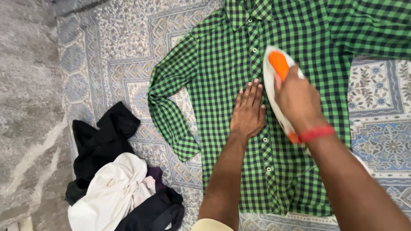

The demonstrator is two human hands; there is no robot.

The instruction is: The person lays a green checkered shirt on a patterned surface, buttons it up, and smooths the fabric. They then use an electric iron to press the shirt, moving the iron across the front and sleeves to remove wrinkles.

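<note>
At frame centre the left hand [248, 112] presses flat, fingers together, on the green checked shirt [222, 85] spread over the patterned mat [124, 51], beside the right hand [297, 100] gripping the white-and-orange iron [276, 68].

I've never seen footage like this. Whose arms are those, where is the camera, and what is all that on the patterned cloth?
There is no machine here: a person wears a camera on the head, so the one picture looks down at their own two arms. The left hand lies flat on a green checked shirt, spread buttoned-up over a patterned blue-and-cream cloth. The right hand, with a red thread at the wrist, grips a white iron with an orange handle resting on the shirt. To the left sits a heap of black and white clothes.
</note>
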